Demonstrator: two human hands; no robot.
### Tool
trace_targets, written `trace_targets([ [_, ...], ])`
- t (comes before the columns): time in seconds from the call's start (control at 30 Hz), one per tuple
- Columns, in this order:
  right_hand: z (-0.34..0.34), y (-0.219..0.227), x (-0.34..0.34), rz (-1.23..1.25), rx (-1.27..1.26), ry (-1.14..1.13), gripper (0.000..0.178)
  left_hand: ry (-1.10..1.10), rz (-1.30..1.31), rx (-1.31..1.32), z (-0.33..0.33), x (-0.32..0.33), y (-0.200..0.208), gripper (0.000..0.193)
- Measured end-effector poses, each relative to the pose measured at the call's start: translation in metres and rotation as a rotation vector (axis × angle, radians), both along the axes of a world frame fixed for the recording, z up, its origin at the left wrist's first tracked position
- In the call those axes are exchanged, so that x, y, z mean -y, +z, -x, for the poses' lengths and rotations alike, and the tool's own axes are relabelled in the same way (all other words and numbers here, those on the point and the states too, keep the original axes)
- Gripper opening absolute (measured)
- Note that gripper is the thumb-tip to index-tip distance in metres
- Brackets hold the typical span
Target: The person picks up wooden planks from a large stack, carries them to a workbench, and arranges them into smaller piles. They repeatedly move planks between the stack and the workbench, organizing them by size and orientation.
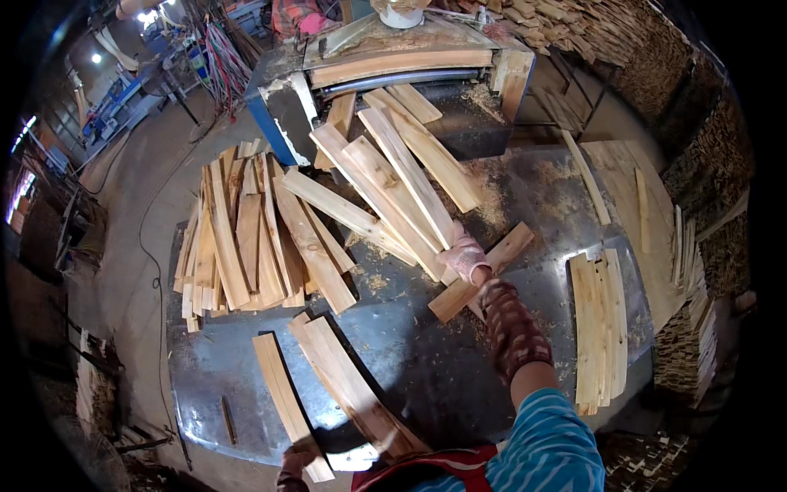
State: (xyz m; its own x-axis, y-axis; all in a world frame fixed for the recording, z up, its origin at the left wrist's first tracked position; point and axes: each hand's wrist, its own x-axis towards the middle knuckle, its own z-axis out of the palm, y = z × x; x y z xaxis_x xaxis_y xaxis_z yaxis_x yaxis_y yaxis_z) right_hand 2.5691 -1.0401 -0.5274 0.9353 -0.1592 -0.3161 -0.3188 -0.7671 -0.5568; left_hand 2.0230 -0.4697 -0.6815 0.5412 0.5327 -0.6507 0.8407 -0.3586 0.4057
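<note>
- Your blue striped sleeve point(551, 439) lies nearest, the right arm stretched over the metal table point(209, 369).
- Your gloved right hand point(465, 256) grips the near end of a long wooden board point(408, 176) fanned among others before the roller machine point(402, 64); an end grip probably gives you steering leverage.
- Your left hand point(297, 467) meets a separate plank point(283, 385) near the table's edge; you cannot confirm its closure.
- Stacked boards point(246, 238) lie roughly lengthwise, apparently for compactness.

There's a dark metal table point(217, 369) here, dusted with sawdust point(492, 201); a slat heap point(246, 238) covers its left side, loose boards point(379, 179) sprawl mid-table, planks point(348, 377) lie near, pale strips point(598, 328) at right.
</note>
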Motion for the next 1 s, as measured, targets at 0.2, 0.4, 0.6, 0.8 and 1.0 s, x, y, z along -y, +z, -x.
trace_targets([
  [0.2,0.105,0.020,-0.013,-0.329,0.136,0.034,0.081,0.182,0.048,0.555,-0.129,0.063,0.071,0.033],
  [0.4,0.240,0.036,-0.049,-0.353,0.069,-0.104,0.080,-0.116,0.845,0.666,-0.275,0.293,0.178,0.046],
  [0.6,0.289,-0.010,-0.046,-0.013,0.441,0.354,0.107,0.049,1.363,0.519,-0.322,0.363,0.151,0.052],
  [0.8,0.194,-0.044,-0.052,0.167,0.257,-0.077,0.105,0.292,1.517,0.611,-0.318,0.335,0.163,0.079],
  [1.0,0.209,-0.063,-0.044,-0.221,0.403,-0.122,0.091,0.451,1.693,0.618,-0.310,0.315,0.172,0.085],
])
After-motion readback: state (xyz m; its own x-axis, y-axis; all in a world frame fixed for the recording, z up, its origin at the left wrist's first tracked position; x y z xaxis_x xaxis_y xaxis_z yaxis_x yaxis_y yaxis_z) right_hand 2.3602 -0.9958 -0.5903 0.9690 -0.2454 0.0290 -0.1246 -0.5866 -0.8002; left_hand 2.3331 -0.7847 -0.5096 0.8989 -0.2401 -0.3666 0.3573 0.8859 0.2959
